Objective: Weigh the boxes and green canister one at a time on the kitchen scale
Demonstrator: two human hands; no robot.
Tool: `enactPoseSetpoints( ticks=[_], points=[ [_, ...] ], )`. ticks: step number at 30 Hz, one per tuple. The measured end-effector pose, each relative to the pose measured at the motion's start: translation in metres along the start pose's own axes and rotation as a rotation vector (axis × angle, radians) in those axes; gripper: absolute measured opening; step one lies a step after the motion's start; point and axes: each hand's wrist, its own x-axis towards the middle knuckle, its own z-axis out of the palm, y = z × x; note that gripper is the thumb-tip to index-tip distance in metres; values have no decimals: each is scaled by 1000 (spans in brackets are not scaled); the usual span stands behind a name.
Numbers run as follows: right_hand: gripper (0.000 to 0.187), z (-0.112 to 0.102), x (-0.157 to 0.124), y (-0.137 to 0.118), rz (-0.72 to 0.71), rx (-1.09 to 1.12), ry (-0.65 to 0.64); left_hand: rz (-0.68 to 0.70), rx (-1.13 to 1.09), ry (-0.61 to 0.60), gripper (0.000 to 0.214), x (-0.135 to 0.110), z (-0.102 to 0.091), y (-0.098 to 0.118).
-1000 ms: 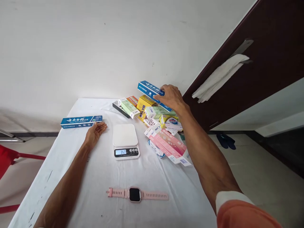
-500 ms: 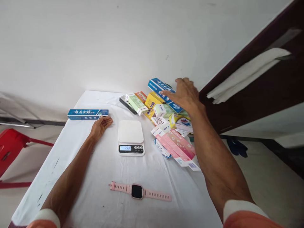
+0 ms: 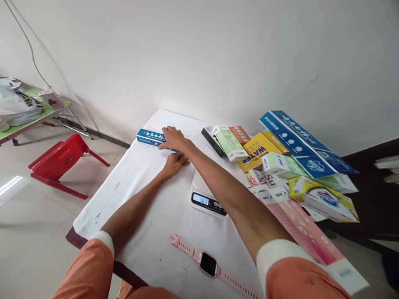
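A blue toothpaste box (image 3: 147, 137) lies on the white-covered table near its far left edge. My right hand (image 3: 173, 138) reaches across to it, its fingers over the top and the thumb on the front side. Just in front of the box's right end is my left hand (image 3: 175, 164), fingers loosely bent and partly hidden, holding nothing that I can see. Beneath my right forearm stands a white digital scale (image 3: 199, 205), its display showing about 363. The forearm covers much of its plate.
A pile of boxes fills the table's right side, including another blue toothpaste box (image 3: 299, 139), a yellow box (image 3: 260, 151) and pink boxes (image 3: 308, 232). A pink-strapped watch (image 3: 208, 264) lies near the front. A red chair (image 3: 64, 160) stands left, beside a green-topped table (image 3: 46, 110).
My right hand has left the blue box on the pile and crossed left to the single toothpaste box. The view has swung left. The scale's reading went from about 362 to 363.
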Motion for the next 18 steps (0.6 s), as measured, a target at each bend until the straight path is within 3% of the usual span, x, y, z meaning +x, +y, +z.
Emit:
enactPoseSetpoints(
  ticks=[5,10,14,18],
  points=[
    [39,19,19,3,-17,13,-30,36,82,22,28,0,1,-4],
    [39,7,7,14,-3,29,33,32,80,-13,16,-3,3,2],
    [50,-21,-38,36,90,88,216,3,50,-20,14,-3,1,4],
    [52,-40,-119,61,134,160,321,-15,-73,-26,23,0,-1,4]
  ],
)
